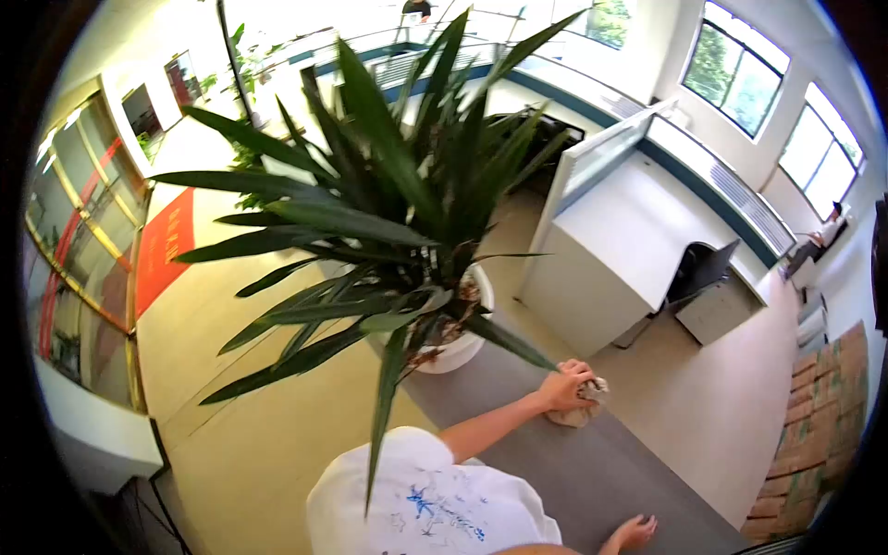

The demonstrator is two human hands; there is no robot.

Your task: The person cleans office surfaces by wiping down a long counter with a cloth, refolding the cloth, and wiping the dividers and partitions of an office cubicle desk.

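A beige crumpled cloth is under and within the curled fingers of my left hand, which presses it on the grey counter top near its far edge. Lower down, my right hand is at the counter with its fingers apart and nothing in them. A large plant with long dark green leaves stands in a white round pot on the counter. One leaf tip reaches close to my left hand, and other leaves hang over my white shirt sleeve.
Beyond the counter stand a white cubicle desk and a black chair. Stacked brown cartons are at the right. A red mat lies by glass doors at the left. Two people are far off, at the top and the right.
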